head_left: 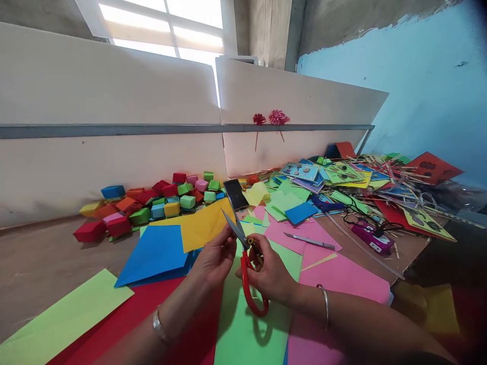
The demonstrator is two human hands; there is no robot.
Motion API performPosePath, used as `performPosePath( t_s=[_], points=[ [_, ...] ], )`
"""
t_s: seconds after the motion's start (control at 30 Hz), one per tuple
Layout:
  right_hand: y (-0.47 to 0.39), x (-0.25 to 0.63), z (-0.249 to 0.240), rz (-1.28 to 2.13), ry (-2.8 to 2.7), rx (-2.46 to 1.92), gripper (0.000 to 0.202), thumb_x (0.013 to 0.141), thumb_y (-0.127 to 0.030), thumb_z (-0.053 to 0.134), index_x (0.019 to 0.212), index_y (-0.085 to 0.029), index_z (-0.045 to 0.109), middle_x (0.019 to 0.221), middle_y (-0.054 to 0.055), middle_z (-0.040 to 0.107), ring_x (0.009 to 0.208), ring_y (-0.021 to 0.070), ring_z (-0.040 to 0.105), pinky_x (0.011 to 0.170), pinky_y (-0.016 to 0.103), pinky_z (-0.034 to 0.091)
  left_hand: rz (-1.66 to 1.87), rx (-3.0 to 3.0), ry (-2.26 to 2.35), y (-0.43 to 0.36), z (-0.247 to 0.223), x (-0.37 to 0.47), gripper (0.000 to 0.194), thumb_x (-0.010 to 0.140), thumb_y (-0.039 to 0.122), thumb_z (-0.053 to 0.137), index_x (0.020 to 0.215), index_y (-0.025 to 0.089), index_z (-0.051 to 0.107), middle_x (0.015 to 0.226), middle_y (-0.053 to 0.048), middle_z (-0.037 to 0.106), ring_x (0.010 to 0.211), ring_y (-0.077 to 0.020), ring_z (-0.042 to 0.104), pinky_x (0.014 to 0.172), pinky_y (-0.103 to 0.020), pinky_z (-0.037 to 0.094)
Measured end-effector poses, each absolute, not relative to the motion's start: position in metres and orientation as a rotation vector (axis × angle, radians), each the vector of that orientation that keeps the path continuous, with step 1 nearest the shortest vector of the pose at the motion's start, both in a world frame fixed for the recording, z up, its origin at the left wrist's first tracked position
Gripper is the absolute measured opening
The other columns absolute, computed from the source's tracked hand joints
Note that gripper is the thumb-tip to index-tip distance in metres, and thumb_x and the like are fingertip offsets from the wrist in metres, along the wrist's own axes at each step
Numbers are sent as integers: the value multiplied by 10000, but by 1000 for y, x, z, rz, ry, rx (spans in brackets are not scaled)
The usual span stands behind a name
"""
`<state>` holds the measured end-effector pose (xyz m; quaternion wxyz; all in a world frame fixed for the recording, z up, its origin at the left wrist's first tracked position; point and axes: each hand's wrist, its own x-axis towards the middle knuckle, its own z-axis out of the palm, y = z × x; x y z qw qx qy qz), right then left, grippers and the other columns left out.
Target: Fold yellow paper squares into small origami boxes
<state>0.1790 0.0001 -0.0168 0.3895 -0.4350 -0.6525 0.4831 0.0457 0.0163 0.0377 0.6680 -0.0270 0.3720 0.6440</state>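
Red-handled scissors [246, 284] are in my right hand [268, 268], their blades parted and pointing up and to the left. A small rolled yellow piece [251, 242] shows between the fingers of the same hand, beside the scissors' pivot. My left hand [219, 256] is just left of the blades with its fingers pinched together; what they hold, if anything, is hidden. Below both hands lies a light green sheet [238, 324]. A folded blue sheet [154, 253] and a yellow sheet [205, 225] lie behind and left of my left hand.
Small coloured paper boxes [140, 216] are heaped at the back left. A black phone [236, 194] lies behind the scissors. To the right are a utility knife [309, 241], a blue glue gun [327, 204], a purple power strip [373, 236] and piled cards.
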Motion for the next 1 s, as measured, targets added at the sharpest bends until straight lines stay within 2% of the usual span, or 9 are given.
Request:
performPosePath(
  t_s=[0.2,1.0],
  points=[
    [1,180,-18,1261,-1649,-1053,576,693,-306,752,1170,-234,436,771,-65,458,639,103,404,600,250,382,1452,-46,824,17,37,45,164,948,25,496,951,95,644,681,-12,691,438,-44,589,362,-78,466],
    [5,182,-21,1189,-1666,-1093,519,701,-361,764,1134,-229,509,687,-76,520,611,106,459,603,235,414,1439,-52,834,19,34,44,215,960,42,474,825,80,637,622,-6,644,443,-47,610,367,-67,468]
  ],
)
